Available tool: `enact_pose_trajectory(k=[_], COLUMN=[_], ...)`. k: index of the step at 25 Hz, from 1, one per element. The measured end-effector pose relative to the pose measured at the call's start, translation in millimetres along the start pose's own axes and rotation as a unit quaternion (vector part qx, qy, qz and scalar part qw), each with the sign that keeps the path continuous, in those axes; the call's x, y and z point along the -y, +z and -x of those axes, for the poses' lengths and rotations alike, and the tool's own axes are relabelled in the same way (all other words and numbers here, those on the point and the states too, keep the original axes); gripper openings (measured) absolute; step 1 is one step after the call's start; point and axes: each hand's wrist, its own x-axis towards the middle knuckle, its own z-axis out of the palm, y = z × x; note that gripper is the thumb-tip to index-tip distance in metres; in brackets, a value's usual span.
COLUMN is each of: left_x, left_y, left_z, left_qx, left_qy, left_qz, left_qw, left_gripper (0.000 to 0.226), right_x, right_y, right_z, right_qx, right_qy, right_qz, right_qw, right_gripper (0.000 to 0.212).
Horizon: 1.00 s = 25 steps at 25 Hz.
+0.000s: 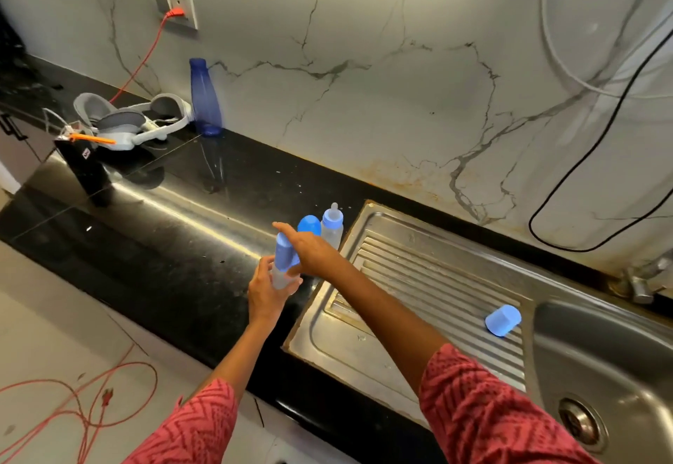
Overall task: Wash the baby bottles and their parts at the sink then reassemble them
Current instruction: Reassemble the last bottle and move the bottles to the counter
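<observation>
Head view, hands?
— Left hand [267, 290] grips clear baby bottle [281, 277] over black counter [164, 245]; right hand [309, 250] wraps its blue cap [284, 249].
— Others?
— Capped bottle [309, 225], uncapped bottle [332, 225] beside drainboard [418, 281]; loose cap [503, 319] on it.

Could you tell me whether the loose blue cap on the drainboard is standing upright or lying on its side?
On its side: the blue cap lies across the drainboard ridges.

Two bare forearms are seen, each covered from about the elbow upward by a loose sleeve [484, 412] of pinkish-red fabric printed with a darker red zigzag pattern, and no rings or bracelets can be made out.
</observation>
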Motion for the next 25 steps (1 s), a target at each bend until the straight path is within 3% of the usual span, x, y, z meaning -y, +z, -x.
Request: enact_pose_trajectory(k=[2, 7, 10, 12, 15, 16, 18, 21, 23, 25], left_x=[3.9, 2.9, -2.8, -4.8, -7.0, -9.1, -11.6, -12.9, -13.3, -14.8], left_y=[2.8, 17.4, 43.9, 60.2, 71.5, 71.5, 68.3, 55.8, 45.9, 36.8], left_z=[-0.3, 10.7, 28.4, 41.0, 51.9, 53.9, 54.9, 52.8, 47.1, 38.0], left_qx=[-0.005, -0.071, -0.153, -0.19, -0.209, -0.211, -0.213, -0.198, -0.187, -0.176], left_qy=[-0.007, -0.018, -0.083, -0.096, -0.102, -0.103, -0.098, -0.074, -0.067, -0.062], left_qz=[0.002, 0.028, 0.052, 0.056, 0.046, 0.045, 0.039, 0.035, 0.029, 0.027], left_qw=[1.0, 0.997, 0.983, 0.976, 0.971, 0.971, 0.971, 0.977, 0.98, 0.982], left_gripper=[0.059, 0.074, 0.094, 0.096, 0.092, 0.091, 0.09, 0.09, 0.091, 0.093], right_x=[-10.8, -93.6, -184.7, -245.4, -304.0, -311.6, -310.7, -280.3, -244.1, -195.5], right_y=[4.1, -16.2, -37.0, -49.0, -46.5, -38.9, -30.6, -55.3, -82.3, -105.8], right_z=[14.1, 95.2, 152.6, 179.7, 204.9, 210.3, 211.4, 189.3, 162.0, 130.0], right_qx=[-0.038, -0.154, -0.279, -0.258, -0.095, -0.052, -0.046, -0.152, -0.206, -0.199], right_qy=[0.013, 0.065, 0.183, 0.339, 0.479, 0.485, 0.471, 0.403, 0.321, 0.223], right_qz=[-0.015, -0.084, -0.079, -0.029, 0.06, 0.088, 0.093, 0.038, -0.031, -0.103], right_qw=[0.999, 0.982, 0.939, 0.904, 0.871, 0.868, 0.876, 0.902, 0.924, 0.949], right_gripper=[0.09, 0.043, 0.037, 0.047, 0.045, 0.038, 0.026, 0.021, 0.029, 0.044])
